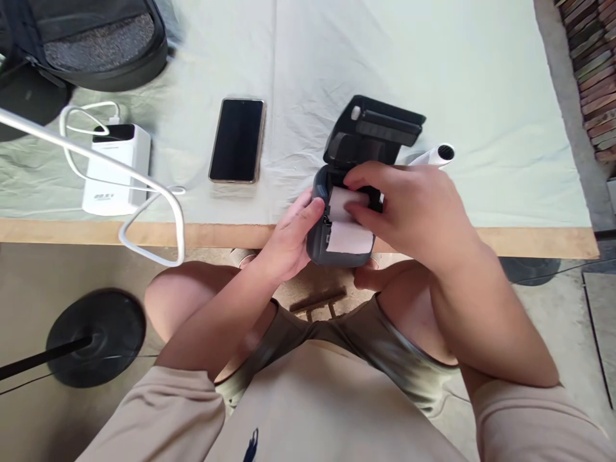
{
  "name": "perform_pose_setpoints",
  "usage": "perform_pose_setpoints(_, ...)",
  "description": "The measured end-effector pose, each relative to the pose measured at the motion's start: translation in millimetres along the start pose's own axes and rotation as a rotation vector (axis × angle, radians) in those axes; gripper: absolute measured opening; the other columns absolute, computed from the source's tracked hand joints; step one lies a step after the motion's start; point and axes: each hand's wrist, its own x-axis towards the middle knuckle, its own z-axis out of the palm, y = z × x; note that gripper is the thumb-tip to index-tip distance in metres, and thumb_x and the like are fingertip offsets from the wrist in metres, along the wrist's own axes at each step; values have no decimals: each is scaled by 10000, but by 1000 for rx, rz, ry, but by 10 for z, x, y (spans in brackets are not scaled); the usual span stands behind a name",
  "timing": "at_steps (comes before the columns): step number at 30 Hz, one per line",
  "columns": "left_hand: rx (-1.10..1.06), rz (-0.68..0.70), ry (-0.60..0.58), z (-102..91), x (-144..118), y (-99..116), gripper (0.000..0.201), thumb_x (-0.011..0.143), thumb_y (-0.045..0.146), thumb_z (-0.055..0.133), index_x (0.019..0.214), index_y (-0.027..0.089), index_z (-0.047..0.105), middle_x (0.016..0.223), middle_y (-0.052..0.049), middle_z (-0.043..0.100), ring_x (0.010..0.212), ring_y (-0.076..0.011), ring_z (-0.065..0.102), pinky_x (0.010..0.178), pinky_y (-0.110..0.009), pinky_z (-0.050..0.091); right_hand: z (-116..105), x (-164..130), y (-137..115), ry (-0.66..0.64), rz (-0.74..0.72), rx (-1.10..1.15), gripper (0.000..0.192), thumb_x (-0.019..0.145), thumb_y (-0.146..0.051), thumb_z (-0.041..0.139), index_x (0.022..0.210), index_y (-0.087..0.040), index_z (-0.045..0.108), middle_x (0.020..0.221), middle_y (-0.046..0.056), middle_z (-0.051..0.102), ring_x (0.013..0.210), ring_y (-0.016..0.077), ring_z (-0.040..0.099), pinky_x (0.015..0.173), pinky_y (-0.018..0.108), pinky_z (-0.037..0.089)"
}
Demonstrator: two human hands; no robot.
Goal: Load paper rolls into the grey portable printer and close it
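Obstacles: phone (237, 140) and power bank (115, 169) with looping cable (144, 186) left of printer (356, 186); paper tube (433, 156) just behind it, right; bag (91, 42) far left. Free room: cloth-covered table (481, 83) beyond and right.

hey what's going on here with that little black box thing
A seated person holds a small dark printer at the table edge, its lid flipped open. The left hand steadies its side while the right hand presses on the white paper roll sitting in the open bay. On the cloth-covered table lie a phone, a white power bank with a cable, and another paper roll.
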Motion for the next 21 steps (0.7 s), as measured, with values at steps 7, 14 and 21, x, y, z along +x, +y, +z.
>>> perform_pose_setpoints(7,-49,6,-3,39,-8,-11,465,918,590,968,1162,224,817,1140,-52,865,1223,-301,844,830,-299,674,-149,-69,-8,-49,38,89,389,821,-280,863,1198,-354,801,830,1,772,590,192,517,559,381,371)
perform_pose_setpoints(14,-131,-56,134,39,0,42,366,982,552,910,1092,215,818,1087,-38,891,1299,-330,844,1056,-387,709,-151,-223,584,296,148,934,369,897,-462,866,1237,-378,752,969,9,798,594,175,614,456,344,431)
perform_pose_setpoints(21,-160,-26,157,46,36,46,320,991,480,920,1108,190,855,1049,-30,903,1293,-276,851,1128,-337,688,394,-222,709,304,83,593,327,952,-506,846,1183,-332,693,1158,45,773,1074,269,777,973,468,688)
